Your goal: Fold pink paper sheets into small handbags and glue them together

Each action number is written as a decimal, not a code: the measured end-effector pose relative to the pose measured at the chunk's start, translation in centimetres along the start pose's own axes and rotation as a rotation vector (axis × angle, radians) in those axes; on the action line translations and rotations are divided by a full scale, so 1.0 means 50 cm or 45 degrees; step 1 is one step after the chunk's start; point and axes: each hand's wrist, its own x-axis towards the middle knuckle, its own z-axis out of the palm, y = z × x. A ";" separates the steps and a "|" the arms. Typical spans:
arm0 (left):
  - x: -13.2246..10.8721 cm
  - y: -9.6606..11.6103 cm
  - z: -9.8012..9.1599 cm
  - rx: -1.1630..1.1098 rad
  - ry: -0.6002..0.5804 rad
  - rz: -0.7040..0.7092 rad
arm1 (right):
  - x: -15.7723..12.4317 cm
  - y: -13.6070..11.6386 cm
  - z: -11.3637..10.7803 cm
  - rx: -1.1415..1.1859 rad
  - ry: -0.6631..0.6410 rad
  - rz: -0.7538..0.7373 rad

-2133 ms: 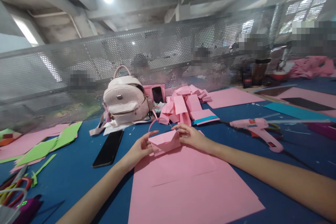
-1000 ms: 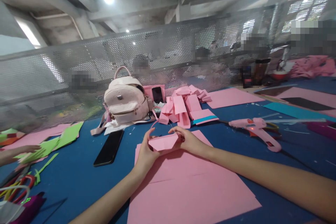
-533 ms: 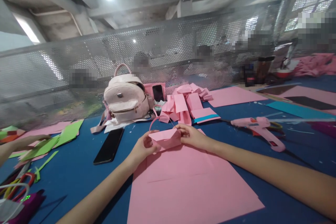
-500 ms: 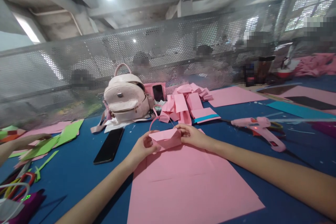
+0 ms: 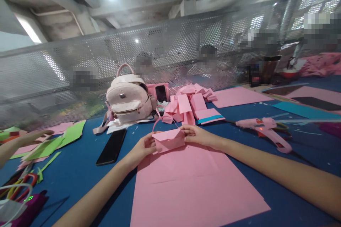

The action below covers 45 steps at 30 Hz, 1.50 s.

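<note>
A small pink paper handbag (image 5: pixel 169 141) with a folded flap and a thin looped handle stands at the far end of a large pink sheet (image 5: pixel 197 191). At its left end, my left hand (image 5: pixel 146 145) is closed on the bag, thumb in front. My right hand (image 5: pixel 195 135) grips the other end, its fingers bent round the corner. Just behind the bag lies a heap of folded pink paper pieces (image 5: pixel 184 103). The bag's back and underside are hidden.
A black phone (image 5: pixel 111 148) and a white backpack (image 5: pixel 129 99) are to the left. On the right lies a pink glue gun (image 5: pixel 266 131) with its light on. Another person's hand (image 5: pixel 34 138) rests over green paper (image 5: pixel 71 134). Scissors (image 5: pixel 26 184) lie at the lower left.
The bag's flap side has turned slightly, and my left thumb has shifted lower along its end. The other person's hand at the left has moved a little. Both my hands keep hold.
</note>
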 end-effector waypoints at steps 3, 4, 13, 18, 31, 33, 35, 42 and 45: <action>0.000 0.001 -0.001 -0.039 -0.043 -0.010 | -0.003 -0.005 -0.002 0.010 -0.024 0.011; 0.000 0.002 -0.001 -0.052 -0.053 -0.015 | -0.004 -0.007 -0.003 0.013 -0.036 0.014; 0.003 -0.001 -0.002 -0.142 -0.092 -0.018 | -0.005 -0.010 -0.011 -0.017 -0.037 0.032; 0.001 -0.001 -0.004 -0.159 -0.117 -0.007 | 0.003 0.006 -0.020 -0.036 -0.011 0.036; 0.001 0.004 0.006 -0.139 -0.115 0.005 | 0.010 0.023 -0.012 -0.178 0.124 -0.137; 0.000 0.004 0.006 -0.125 -0.099 0.012 | 0.012 0.027 -0.007 -0.234 0.175 -0.192; -0.001 0.002 0.008 -0.112 -0.084 0.018 | 0.013 0.031 -0.002 -0.299 0.224 -0.247; -0.002 0.001 0.020 -0.069 -0.003 0.037 | -0.008 0.014 0.005 -0.666 0.517 -0.499; -0.001 0.002 0.021 -0.052 0.032 0.040 | -0.024 -0.006 0.013 -0.868 0.431 -0.639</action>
